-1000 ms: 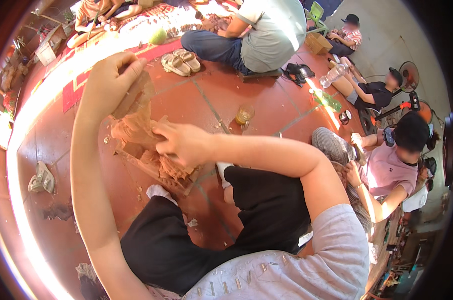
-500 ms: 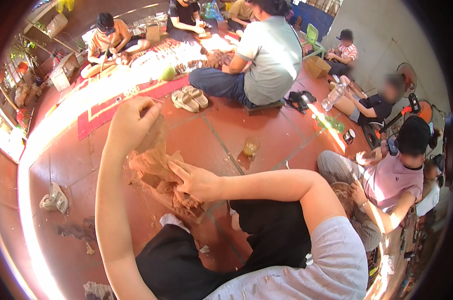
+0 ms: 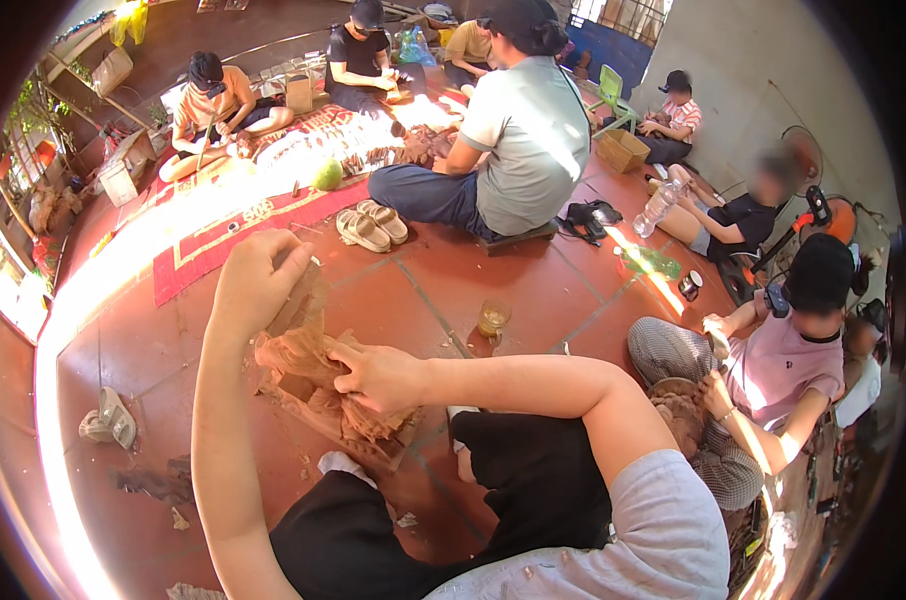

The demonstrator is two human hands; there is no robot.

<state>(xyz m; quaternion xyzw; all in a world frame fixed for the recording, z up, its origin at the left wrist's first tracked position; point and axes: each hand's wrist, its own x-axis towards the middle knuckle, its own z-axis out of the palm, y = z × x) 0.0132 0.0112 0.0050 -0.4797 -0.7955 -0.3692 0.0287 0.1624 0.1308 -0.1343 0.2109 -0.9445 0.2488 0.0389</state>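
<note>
A brown, ridged piece that looks like a wood carving [image 3: 363, 420] stands on the tiled floor between my legs. My left hand [image 3: 263, 275] is bent over its upper end, fingers curled closed around it. Part of that end is hidden behind the hand and looks blurred. Against the middle of the carving presses my right hand [image 3: 378, 378], its fingers bent inward. Whether a small thing sits under those fingertips cannot be made out.
A glass with yellowish liquid [image 3: 493, 318] stands beyond my right forearm. Beige sandals [image 3: 371, 226] lie near a person seated ahead, and another sandal pair [image 3: 110, 420] at left. A red mat [image 3: 198, 265] bears a green round fruit [image 3: 328, 176]. Another person [image 3: 783, 370] sits close at right.
My right hand's fingers, stretched out along the carving before, are now more bent. My left hand stays at the upper end, slightly lower in view. The whole view has shifted a little.
</note>
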